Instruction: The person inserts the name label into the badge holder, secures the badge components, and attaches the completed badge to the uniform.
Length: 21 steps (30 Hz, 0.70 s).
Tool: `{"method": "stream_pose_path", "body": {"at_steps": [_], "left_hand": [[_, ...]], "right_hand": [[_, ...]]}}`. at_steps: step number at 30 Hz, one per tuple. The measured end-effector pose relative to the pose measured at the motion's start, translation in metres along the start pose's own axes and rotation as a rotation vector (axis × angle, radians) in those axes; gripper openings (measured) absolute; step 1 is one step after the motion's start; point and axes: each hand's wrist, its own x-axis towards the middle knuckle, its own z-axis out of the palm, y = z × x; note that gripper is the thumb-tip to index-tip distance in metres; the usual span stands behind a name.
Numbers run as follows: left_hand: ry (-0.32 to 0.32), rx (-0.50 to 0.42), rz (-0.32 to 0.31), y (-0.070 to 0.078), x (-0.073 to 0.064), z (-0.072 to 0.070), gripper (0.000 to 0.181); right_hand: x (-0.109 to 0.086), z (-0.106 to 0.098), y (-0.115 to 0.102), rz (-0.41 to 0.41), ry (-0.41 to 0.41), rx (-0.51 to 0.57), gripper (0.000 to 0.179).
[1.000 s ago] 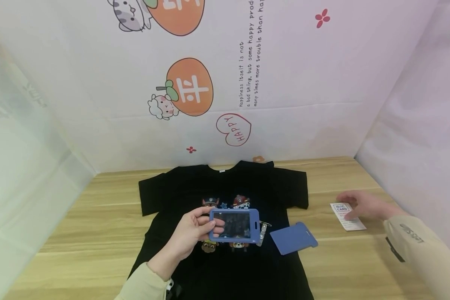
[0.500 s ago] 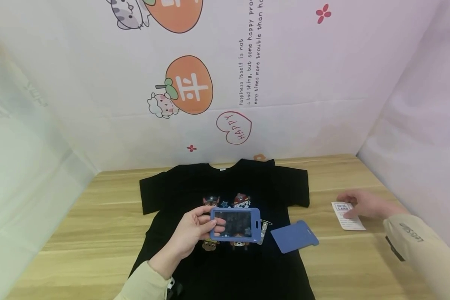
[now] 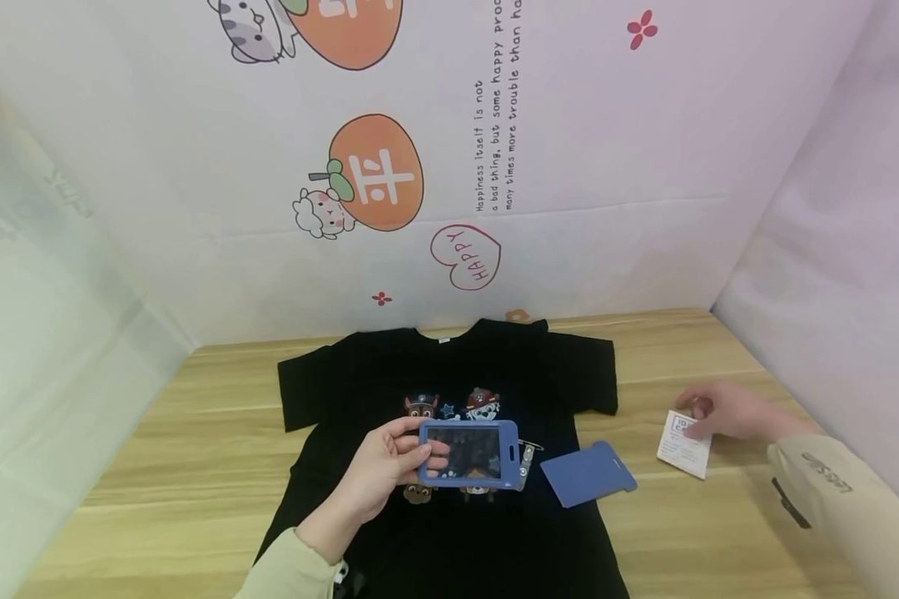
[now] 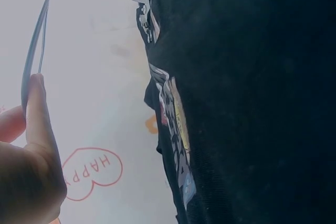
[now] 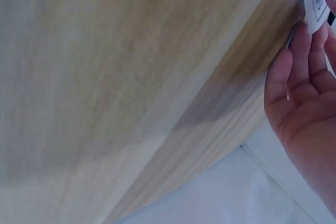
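Note:
Over the black T-shirt, my left hand holds a blue card holder frame with a clear window by its left end. Seen edge-on in the left wrist view, the card holder frame is pinched between thumb and fingers. At the right of the table, my right hand pinches a white card printed with "ID/IC CARD", its thumb on the face. In the right wrist view the white card is partly out of frame, with fingertips behind it.
A blue cover piece lies at the shirt's right edge, partly on the wooden table. A small metal clip with a pin rests on the shirt, partly behind the frame. A printed white sheet closes off the back.
The white card has turned and lifted at my right hand, which now pinches it. My left hand keeps the card holder frame in nearly the same place.

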Motion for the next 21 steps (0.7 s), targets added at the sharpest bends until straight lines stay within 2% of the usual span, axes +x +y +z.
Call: {"method": "stream_pose_path", "body": {"at_steps": [5,13,21], "left_hand": [[-0.001,-0.006,0.006,-0.0023,-0.0002,-0.0016,0.046],[0.003,-0.021,0.011,-0.0009,-0.0006,-0.0032,0.047],[-0.009,-0.032,0.021,0.0018,-0.0014,-0.0029,0.049]], "right_hand": [[-0.0027,0.0018,-0.0037,-0.003,-0.05,0.089,0.045],[-0.0052,0.0041,-0.0047,0.047,-0.197,0.362,0.045],[-0.0083,0.0032,-0.0101,0.034,-0.242,0.415,0.054]]}}
